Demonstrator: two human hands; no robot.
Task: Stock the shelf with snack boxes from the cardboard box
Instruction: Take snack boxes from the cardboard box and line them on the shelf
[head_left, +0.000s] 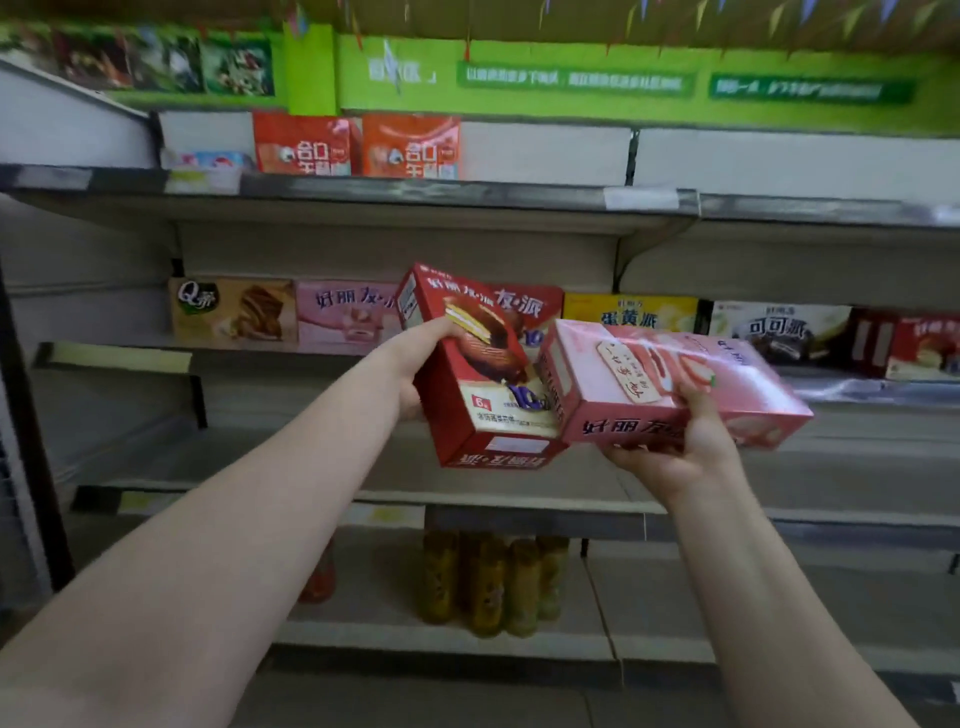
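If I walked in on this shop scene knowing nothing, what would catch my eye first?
Most likely the two snack boxes held up mid-frame before the shelves: the left hand grips a tilted red box, and the right hand grips a pink box beside it. Behind them a row of similar boxes lines the middle shelf, and a bright green banner runs along the top.
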